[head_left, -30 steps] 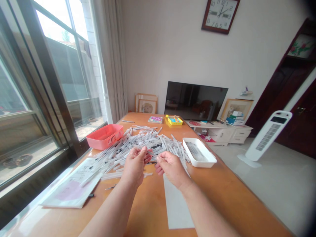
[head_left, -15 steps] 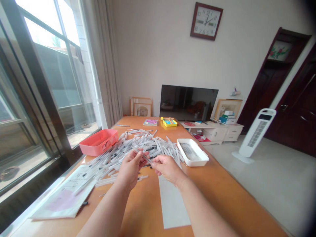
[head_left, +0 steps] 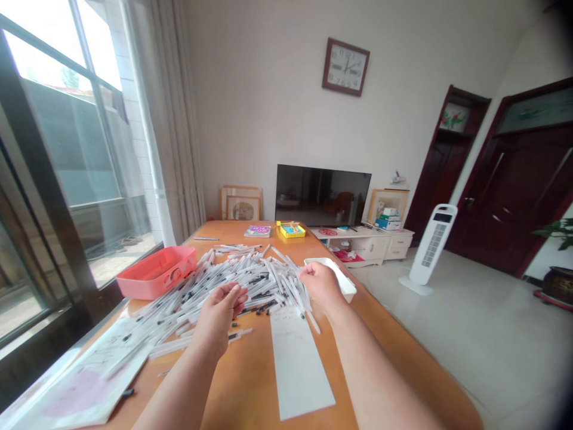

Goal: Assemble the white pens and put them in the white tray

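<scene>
A large loose heap of thin white-and-clear plastic pens or refills point(head_left: 224, 286) with black tips covers the middle of the wooden table point(head_left: 250, 388). My left hand point(head_left: 219, 316) hangs just over the heap's near side, fingers loosely curled, with nothing visible in them. My right hand point(head_left: 320, 285) is at the far right of the heap, partly covering a white plastic tray point(head_left: 344, 285). Its fingers are curled over the tray's near corner, and whatever they may hold is hidden.
A coral-pink plastic tray point(head_left: 156, 272) stands left of the heap. A white paper strip point(head_left: 299, 370) lies before me, and printed sheets point(head_left: 80, 382) lie at the left. A yellow box point(head_left: 290, 230) and a booklet point(head_left: 257, 231) sit at the far end.
My hands have moved apart, and the right one has gone to the white tray. The thin pen seen between them no longer shows. The view has swung up and back.
</scene>
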`<action>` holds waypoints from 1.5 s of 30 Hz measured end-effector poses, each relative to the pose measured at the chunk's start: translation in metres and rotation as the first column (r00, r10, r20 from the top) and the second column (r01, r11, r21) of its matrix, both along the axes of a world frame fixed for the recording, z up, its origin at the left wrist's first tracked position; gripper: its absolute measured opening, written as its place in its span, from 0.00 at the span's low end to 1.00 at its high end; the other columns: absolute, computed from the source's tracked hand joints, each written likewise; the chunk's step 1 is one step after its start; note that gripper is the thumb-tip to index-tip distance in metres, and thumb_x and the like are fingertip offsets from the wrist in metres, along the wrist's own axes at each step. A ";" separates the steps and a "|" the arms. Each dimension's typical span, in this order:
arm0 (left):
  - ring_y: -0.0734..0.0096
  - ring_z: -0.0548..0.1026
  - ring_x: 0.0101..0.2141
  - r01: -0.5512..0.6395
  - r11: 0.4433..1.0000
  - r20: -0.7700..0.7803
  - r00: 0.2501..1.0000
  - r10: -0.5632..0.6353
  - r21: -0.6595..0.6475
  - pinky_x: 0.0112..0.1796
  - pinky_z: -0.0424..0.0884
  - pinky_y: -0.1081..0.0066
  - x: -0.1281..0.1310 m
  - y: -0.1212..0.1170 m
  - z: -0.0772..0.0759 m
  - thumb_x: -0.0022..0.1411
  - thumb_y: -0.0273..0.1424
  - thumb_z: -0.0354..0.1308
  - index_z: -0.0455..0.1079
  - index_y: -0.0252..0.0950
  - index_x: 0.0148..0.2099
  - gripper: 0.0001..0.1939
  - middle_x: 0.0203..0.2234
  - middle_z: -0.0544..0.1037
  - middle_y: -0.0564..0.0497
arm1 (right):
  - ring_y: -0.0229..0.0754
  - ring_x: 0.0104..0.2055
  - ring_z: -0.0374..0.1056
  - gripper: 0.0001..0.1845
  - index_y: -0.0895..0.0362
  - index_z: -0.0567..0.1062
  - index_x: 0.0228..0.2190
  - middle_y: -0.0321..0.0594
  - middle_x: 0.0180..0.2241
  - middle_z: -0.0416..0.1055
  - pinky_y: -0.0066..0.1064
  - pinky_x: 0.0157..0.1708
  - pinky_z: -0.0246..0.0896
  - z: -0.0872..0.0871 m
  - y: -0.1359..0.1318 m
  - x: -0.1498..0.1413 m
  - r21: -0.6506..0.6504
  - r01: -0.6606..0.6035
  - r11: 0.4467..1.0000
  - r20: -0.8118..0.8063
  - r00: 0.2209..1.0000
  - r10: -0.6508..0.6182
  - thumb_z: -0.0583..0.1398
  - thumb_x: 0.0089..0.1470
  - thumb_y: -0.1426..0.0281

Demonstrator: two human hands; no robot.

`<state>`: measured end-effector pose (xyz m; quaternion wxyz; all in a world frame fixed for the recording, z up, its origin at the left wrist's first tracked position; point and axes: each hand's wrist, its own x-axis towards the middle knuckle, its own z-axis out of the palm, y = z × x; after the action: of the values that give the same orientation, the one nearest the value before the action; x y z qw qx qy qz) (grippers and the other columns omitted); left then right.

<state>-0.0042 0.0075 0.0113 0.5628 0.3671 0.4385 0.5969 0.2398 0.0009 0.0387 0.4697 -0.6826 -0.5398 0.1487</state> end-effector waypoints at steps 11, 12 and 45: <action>0.66 0.79 0.35 0.006 1.000 -0.033 0.999 -0.006 0.010 0.36 0.72 0.69 0.000 -0.001 0.003 0.48 0.42 0.71 0.72 0.34 0.43 0.24 0.37 0.81 0.42 | 0.57 0.45 0.73 0.13 0.51 0.79 0.39 0.48 0.43 0.78 0.42 0.40 0.62 -0.007 0.007 0.098 -0.328 0.473 0.818 0.423 0.848 -0.321 0.59 0.50 0.68; 0.67 0.78 0.34 0.006 1.000 -0.036 0.999 -0.006 0.011 0.36 0.72 0.69 -0.001 -0.001 0.002 0.48 0.42 0.71 0.71 0.34 0.43 0.24 0.38 0.81 0.42 | 0.57 0.46 0.73 0.14 0.51 0.79 0.39 0.49 0.43 0.78 0.43 0.41 0.62 -0.010 0.010 0.100 -0.337 0.476 0.812 0.438 0.843 -0.313 0.59 0.50 0.69; 0.69 0.77 0.35 -0.068 0.998 -0.031 0.997 0.069 0.016 0.38 0.71 0.68 -0.010 0.004 0.003 0.52 0.40 0.68 0.71 0.34 0.43 0.20 0.37 0.81 0.43 | 0.44 0.34 0.72 0.13 0.49 0.79 0.34 0.38 0.33 0.78 0.30 0.29 0.54 0.004 -0.013 0.037 -0.211 0.251 0.945 0.353 0.921 -0.165 0.54 0.56 0.62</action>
<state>-0.0146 0.0116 0.0145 0.5324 0.3652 0.4552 0.6132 0.2772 -0.0116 0.0426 0.2950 -0.8057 -0.5114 0.0484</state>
